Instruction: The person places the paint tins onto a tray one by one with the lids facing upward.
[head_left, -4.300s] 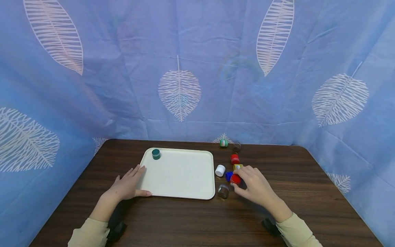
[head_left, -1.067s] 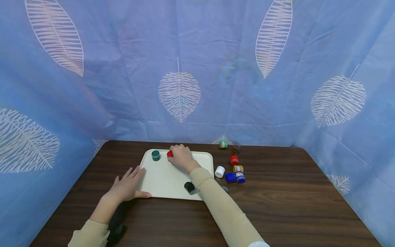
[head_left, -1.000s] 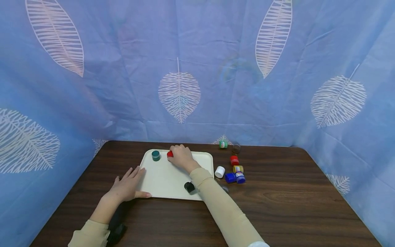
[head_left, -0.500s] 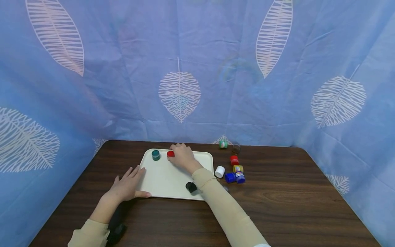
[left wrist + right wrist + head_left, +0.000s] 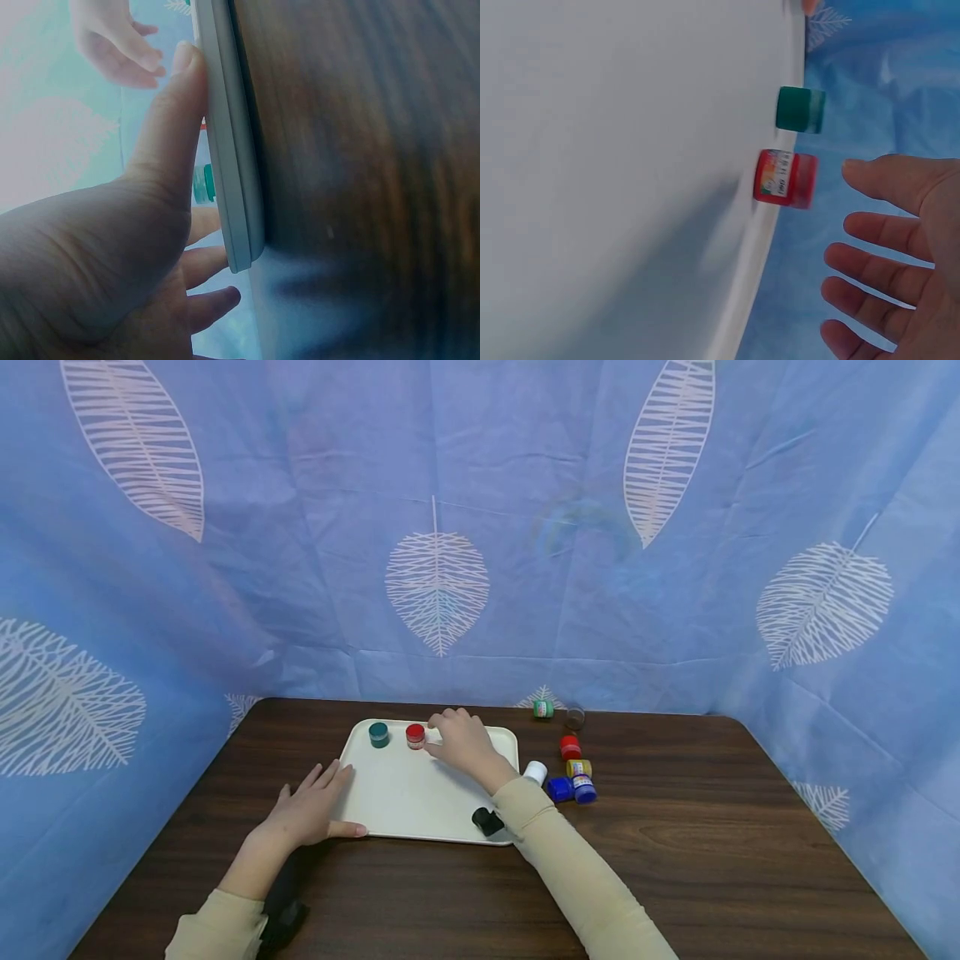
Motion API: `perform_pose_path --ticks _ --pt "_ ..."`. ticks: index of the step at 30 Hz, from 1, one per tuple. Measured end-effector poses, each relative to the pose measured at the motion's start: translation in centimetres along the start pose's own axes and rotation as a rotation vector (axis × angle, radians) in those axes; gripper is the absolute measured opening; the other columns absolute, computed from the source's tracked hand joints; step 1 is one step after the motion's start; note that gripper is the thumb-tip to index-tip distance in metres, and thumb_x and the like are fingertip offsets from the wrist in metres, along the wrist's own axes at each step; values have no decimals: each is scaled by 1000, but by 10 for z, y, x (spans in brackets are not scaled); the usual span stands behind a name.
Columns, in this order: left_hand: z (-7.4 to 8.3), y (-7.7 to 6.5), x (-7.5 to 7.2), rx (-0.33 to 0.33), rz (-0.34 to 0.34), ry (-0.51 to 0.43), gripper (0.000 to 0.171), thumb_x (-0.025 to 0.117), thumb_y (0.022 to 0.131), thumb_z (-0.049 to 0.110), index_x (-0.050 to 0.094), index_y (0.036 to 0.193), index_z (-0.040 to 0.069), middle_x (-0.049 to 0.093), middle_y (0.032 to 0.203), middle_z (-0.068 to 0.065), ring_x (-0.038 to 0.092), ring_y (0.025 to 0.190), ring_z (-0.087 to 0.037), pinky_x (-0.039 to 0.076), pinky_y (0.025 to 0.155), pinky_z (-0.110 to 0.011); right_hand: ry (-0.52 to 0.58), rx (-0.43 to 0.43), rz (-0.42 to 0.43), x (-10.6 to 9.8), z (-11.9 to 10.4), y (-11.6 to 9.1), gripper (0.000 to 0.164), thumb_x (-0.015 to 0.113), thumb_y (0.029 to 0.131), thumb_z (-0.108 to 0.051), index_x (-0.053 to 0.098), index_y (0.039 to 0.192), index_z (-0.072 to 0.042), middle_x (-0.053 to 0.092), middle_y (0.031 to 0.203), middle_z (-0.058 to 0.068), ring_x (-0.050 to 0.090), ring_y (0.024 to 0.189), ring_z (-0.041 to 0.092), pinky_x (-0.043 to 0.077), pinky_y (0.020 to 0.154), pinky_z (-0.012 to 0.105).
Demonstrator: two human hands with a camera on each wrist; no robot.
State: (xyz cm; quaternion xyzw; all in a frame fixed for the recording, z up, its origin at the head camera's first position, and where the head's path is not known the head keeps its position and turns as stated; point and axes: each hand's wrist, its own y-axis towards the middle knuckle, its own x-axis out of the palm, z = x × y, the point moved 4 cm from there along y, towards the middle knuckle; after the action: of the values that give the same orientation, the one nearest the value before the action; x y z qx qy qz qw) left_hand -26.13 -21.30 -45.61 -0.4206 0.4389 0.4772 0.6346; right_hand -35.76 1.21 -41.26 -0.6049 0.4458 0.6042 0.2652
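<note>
A small red jar [image 5: 416, 737] stands upright near the far edge of the white tray [image 5: 412, 797], its labelled side showing in the right wrist view. To its left is a dark green jar [image 5: 379, 735], also upright on the tray. My right hand [image 5: 467, 745] hovers just right of the red jar with nothing in its grasp; in the right wrist view its fingers [image 5: 874, 266] are spread apart from the jar. My left hand [image 5: 306, 810] rests at the tray's near left corner, fingers along the left side and thumb [image 5: 169, 120] on the front rim.
Right of the tray lie a white jar [image 5: 535, 772], two blue jars [image 5: 559, 789], a yellow jar [image 5: 578, 767] and another red jar [image 5: 570, 747]. Farther back are a light green jar [image 5: 543, 708] and a dark see-through jar [image 5: 575, 718]. A leaf-patterned blue curtain [image 5: 525, 610] hangs behind the table.
The right hand carried the red jar from the group at the right onto the tray beside the green one, let go and drew back rightward. The left hand stayed in place.
</note>
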Motion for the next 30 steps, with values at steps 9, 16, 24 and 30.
perform_pose_path --ticks 9,16,24,30 --pt "0 -1 -3 -7 -10 -4 114 69 69 72 29 152 4 24 158 -27 21 144 -52 18 102 -81 85 -24 9 -20 11 -26 36 71 89 -36 67 117 -14 69 115 5 60 104 26 51 83 45" --pt "1 -1 -3 -9 -9 -7 113 70 70 70 30 152 4 24 158 -27 21 144 -52 18 102 -81 87 -42 36 -34 19 -48 36 72 87 -36 68 115 -14 69 114 5 60 104 25 52 85 44" --pt "1 0 -2 -2 -8 1 114 69 69 72 30 152 4 24 158 -27 21 144 -52 19 102 -81 84 -54 45 -46 29 -78 34 74 86 -36 69 113 -15 69 115 5 60 105 26 51 87 46" --pt "2 0 -2 -12 -13 2 113 70 70 70 30 152 4 24 158 -28 21 144 -52 19 102 -81 116 -76 80 -53 43 -105 34 75 85 -33 68 113 -15 69 114 4 60 105 26 51 85 45"
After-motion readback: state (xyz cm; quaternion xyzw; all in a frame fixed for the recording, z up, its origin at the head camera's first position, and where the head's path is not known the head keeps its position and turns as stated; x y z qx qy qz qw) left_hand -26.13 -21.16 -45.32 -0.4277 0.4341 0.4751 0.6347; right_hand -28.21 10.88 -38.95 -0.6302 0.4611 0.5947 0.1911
